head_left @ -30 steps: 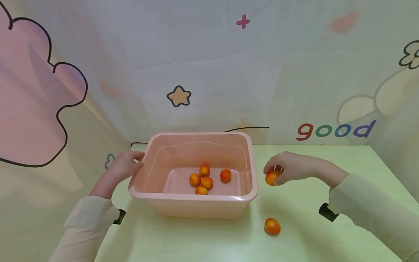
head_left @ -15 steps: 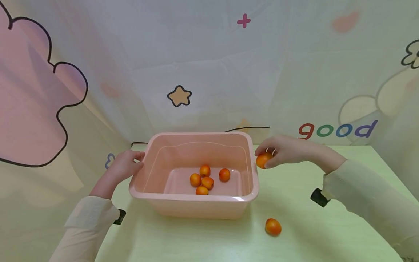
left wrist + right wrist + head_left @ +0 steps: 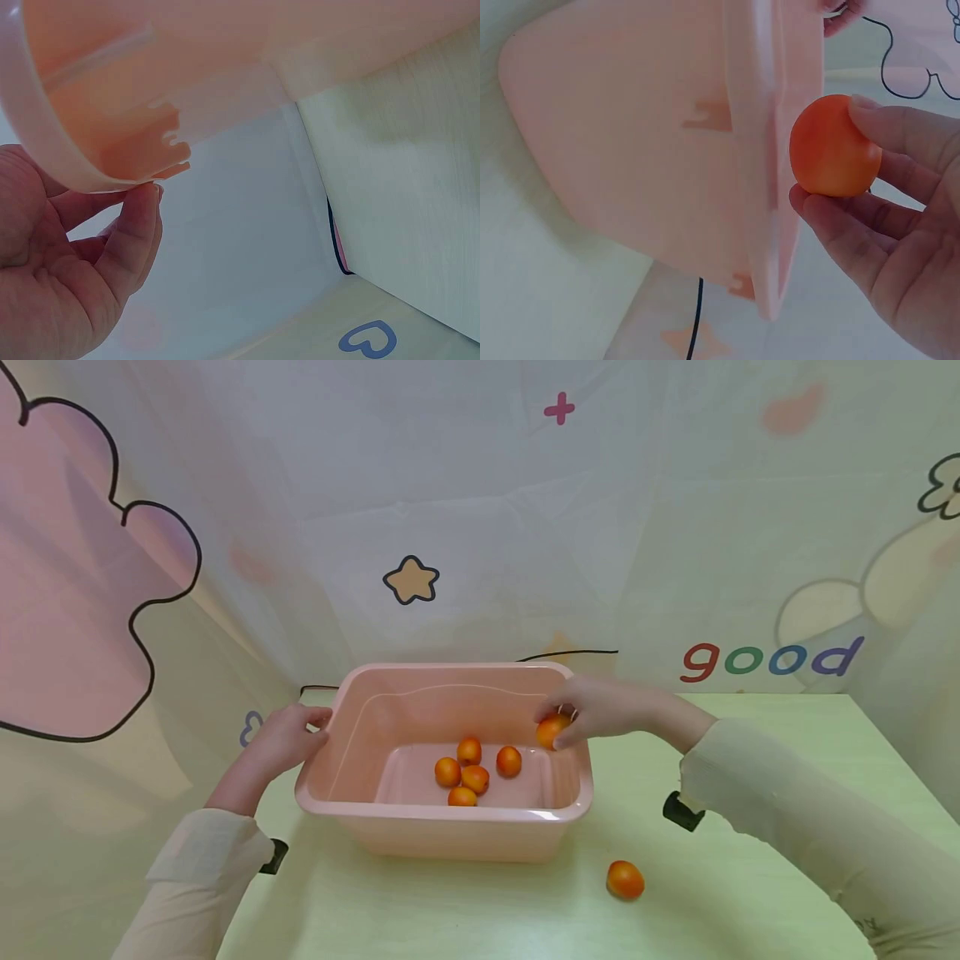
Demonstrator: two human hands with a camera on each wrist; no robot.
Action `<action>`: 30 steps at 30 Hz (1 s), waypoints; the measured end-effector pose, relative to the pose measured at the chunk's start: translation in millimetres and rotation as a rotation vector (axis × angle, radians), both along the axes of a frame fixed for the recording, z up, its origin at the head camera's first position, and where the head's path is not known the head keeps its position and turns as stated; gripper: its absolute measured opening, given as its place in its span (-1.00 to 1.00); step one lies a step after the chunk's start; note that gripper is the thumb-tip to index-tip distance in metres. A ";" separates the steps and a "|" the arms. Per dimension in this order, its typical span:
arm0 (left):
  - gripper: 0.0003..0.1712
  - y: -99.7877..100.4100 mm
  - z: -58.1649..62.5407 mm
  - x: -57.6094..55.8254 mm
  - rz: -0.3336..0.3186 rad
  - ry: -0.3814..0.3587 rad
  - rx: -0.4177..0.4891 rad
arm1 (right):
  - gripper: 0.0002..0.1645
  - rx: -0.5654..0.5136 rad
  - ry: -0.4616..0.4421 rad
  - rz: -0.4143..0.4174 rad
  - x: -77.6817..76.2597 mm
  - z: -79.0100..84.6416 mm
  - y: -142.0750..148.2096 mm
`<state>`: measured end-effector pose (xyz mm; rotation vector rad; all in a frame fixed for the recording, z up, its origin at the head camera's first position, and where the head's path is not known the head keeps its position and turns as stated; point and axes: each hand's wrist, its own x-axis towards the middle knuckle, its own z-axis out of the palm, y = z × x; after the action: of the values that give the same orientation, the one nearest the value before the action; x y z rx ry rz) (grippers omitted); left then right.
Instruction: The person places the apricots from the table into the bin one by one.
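Observation:
A pink plastic tub point(image 3: 450, 839) stands on the table, with several orange-red round fruits point(image 3: 476, 779) on its floor. My left hand point(image 3: 281, 741) pinches the tub's left rim; the left wrist view shows the fingertips point(image 3: 142, 202) at the rim's underside. Over the tub's right side, my right hand point(image 3: 607, 706) holds another orange-red fruit point(image 3: 552, 732) between thumb and fingers. That same fruit point(image 3: 834, 146) appears in the right wrist view above the tub's opening, apart from the rim point(image 3: 754, 150). One more fruit point(image 3: 626, 880) lies on the table, right of the tub's front.
The pale green table point(image 3: 780, 793) extends to the right and in front of the tub. Close behind hangs a printed cloth point(image 3: 480, 527) with a star and the word "good". Black wrist devices point(image 3: 683, 811) sit below the cream sleeves point(image 3: 787, 827).
My right hand has lifted the fruit from beside the tub and carried it left over the right rim. A fruit inside has shifted slightly left. The left hand has stayed put.

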<state>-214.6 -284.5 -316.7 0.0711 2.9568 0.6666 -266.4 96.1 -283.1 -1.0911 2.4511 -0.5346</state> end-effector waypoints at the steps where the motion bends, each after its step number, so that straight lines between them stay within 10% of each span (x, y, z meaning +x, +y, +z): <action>1: -0.51 0.0 0.0 -0.1 -0.001 0.001 -0.002 | -0.71 0.007 0.003 0.002 -1.3 -2.5 -3.6; 30: -0.51 -0.5 -1.4 -1.3 0.022 -0.028 0.023 | -0.82 0.159 -0.164 -0.068 -10.9 -56.7 -64.9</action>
<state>-215.9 -285.0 -318.1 0.0315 2.9274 0.6989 -277.3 31.1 -339.8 -0.8676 2.3487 -0.4236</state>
